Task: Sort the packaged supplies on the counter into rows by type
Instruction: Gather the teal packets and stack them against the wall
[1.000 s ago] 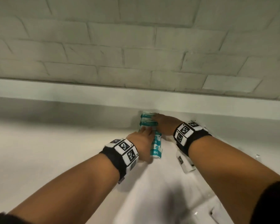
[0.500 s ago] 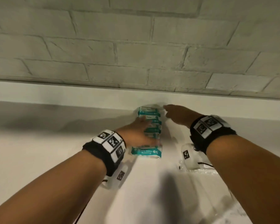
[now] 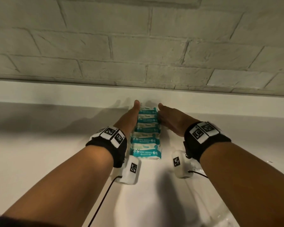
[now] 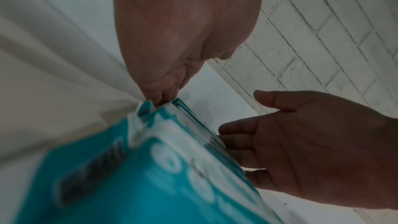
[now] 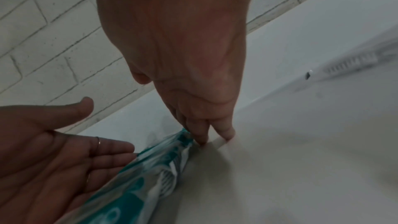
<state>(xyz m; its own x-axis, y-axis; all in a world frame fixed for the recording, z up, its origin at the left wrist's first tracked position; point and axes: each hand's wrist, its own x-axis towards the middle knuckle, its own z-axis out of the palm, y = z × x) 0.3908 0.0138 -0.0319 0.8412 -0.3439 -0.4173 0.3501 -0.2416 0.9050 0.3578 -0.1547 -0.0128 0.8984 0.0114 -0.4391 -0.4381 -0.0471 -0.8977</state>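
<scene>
- On the pale counter [image 3: 39, 161], against its back ledge, lies a row of teal-and-white soft plastic wipe packets [image 3: 146, 133].
- The left hand [image 3: 129, 118] and right hand [image 3: 172, 122] press flat, fingers straight, against the row's two sides, gripping nothing.
- The packets look light, squashy and slick; pushing their side edges seems safest.

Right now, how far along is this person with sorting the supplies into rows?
One row looks formed: the teal mini wipes packs lie in a line running toward the brick wall. In hand: the left hand and right hand press flat against the row's sides, squaring it. Left: clear packets by the right wrist look unsorted.
</scene>
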